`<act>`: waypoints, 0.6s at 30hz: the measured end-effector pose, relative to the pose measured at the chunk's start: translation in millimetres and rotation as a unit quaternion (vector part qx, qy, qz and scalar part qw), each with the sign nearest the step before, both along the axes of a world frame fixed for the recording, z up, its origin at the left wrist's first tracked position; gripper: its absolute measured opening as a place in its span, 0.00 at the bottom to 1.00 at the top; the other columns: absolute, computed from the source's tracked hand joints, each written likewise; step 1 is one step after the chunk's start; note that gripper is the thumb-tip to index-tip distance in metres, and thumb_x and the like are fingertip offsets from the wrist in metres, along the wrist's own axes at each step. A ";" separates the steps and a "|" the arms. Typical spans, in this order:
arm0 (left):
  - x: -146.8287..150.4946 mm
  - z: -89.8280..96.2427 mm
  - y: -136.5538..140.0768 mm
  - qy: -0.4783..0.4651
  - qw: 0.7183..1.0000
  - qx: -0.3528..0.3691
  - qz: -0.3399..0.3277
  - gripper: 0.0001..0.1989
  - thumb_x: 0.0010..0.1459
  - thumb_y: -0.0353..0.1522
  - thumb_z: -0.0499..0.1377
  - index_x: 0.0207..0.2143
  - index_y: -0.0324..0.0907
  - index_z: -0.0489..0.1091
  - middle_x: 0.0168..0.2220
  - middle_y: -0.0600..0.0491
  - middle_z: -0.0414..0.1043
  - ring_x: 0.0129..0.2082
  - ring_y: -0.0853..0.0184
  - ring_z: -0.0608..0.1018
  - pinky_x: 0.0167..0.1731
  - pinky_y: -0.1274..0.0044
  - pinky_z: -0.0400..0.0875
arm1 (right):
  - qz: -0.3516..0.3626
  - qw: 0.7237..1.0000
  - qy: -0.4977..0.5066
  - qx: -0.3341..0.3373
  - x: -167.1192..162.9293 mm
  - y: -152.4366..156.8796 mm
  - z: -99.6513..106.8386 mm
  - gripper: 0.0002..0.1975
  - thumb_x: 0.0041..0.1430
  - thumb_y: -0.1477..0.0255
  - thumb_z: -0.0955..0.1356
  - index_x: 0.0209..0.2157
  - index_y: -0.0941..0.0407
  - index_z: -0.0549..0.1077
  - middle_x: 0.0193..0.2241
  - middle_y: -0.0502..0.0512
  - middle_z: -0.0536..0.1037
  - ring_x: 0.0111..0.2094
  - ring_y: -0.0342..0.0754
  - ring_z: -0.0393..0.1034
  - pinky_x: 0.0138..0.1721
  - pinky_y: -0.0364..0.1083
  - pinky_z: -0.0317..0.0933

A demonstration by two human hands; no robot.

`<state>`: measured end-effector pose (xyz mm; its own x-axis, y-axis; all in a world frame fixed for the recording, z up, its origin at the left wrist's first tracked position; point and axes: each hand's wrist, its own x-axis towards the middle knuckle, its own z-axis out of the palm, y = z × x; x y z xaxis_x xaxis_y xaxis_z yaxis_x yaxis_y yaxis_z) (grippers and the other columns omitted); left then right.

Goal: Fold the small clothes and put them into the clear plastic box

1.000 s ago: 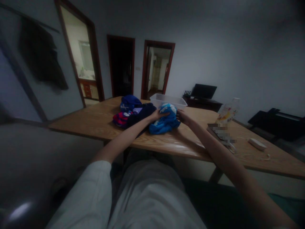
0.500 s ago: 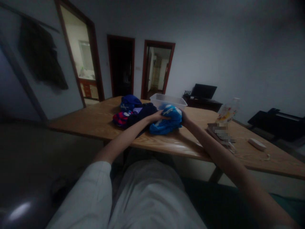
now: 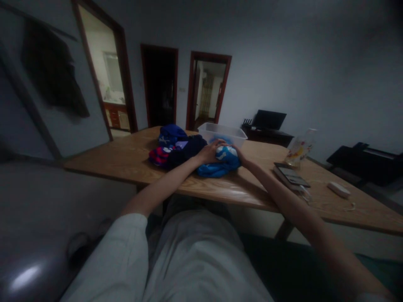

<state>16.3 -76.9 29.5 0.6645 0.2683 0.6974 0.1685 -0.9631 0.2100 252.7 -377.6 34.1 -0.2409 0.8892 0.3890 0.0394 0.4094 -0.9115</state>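
Both hands work a bundle of blue cloth [image 3: 214,170] at the worktop's [image 3: 103,159] near edge, just short of a clear box [image 3: 236,136]. The left hand [image 3: 208,154] arches over the bundle's far left side; the right hand [image 3: 242,157] curves along its right. Whether the fingers grip or merely press cannot be told. Dark clothes [image 3: 188,152] lie just left. The step in hand looks like gathering the cloth compactly; the next move seems to call for keeping its loose near folds together.
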 end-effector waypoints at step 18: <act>14.6 -3.5 -1.8 -0.139 0.989 -0.044 0.034 0.29 0.54 0.44 0.70 0.54 0.42 0.68 0.51 0.44 0.76 0.52 0.56 0.78 0.56 0.66 0.72 | -0.097 0.985 0.109 -0.096 -51.2 221.0 22.4 0.22 0.61 0.51 0.65 0.43 0.54 0.77 0.40 0.54 0.84 0.50 0.56 0.76 0.53 0.57 0.74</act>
